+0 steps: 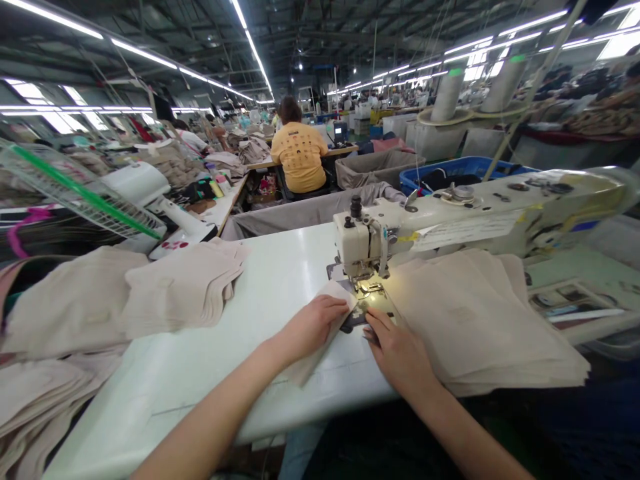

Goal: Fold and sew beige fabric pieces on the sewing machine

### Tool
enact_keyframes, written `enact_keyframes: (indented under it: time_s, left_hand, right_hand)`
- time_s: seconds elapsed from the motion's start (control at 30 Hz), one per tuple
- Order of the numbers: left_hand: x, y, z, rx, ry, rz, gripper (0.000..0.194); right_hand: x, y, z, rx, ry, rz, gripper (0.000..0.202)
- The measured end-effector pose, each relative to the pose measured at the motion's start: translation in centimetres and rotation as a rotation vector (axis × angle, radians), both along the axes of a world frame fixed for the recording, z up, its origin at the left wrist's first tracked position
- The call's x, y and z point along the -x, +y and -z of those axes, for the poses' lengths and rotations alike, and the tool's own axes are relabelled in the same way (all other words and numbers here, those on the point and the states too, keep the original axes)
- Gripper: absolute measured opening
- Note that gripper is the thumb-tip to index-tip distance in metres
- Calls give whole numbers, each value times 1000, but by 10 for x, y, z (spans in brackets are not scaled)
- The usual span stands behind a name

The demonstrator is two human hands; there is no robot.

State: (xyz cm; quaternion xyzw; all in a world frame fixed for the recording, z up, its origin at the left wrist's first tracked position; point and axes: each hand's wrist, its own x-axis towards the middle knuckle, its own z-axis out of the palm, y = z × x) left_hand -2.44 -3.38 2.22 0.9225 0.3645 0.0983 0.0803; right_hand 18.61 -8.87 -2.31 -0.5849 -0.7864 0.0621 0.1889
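Observation:
My left hand (317, 323) is closed on a beige fabric piece (306, 367), its fingers pressing the cloth near the sewing machine's needle area. The fabric slants from the presser foot toward the table's front edge. My right hand (400, 350) rests at the front of the metal needle plate (375, 305), index finger reaching forward and other fingers curled. Something small and dark shows at those curled fingers, too little to name. The white sewing machine (357, 237) stands over the plate with its lamp lit.
Stacked beige fabric pieces (470, 320) lie right of the needle; another stack (180, 283) lies left. A white fan (135, 183) with a green-striped guard stands at left. Behind are a grey cloth-lined bin (300, 213), a blue basket (407, 177) and a person in a yellow shirt (300, 157).

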Motion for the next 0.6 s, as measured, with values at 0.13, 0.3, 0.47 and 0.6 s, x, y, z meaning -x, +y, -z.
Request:
enact_keyframes:
  time_s: [0.13, 0.3, 0.47, 0.6]
  left_hand:
    - [8, 6, -9, -66, 324, -359, 26]
    - [9, -4, -20, 10, 520, -699, 31]
    - [4, -13, -28, 44, 556, -705, 28]
    - [-15, -14, -13, -110, 354, -292, 24]
  right_hand:
    - [-8, 0, 4, -106, 219, 14, 44]
    - [-14, -6, 1, -130, 280, -38, 52]
    - [-12, -9, -6, 22, 59, -117, 50]
    - [-11, -9, -16, 102, 6, -135, 51]
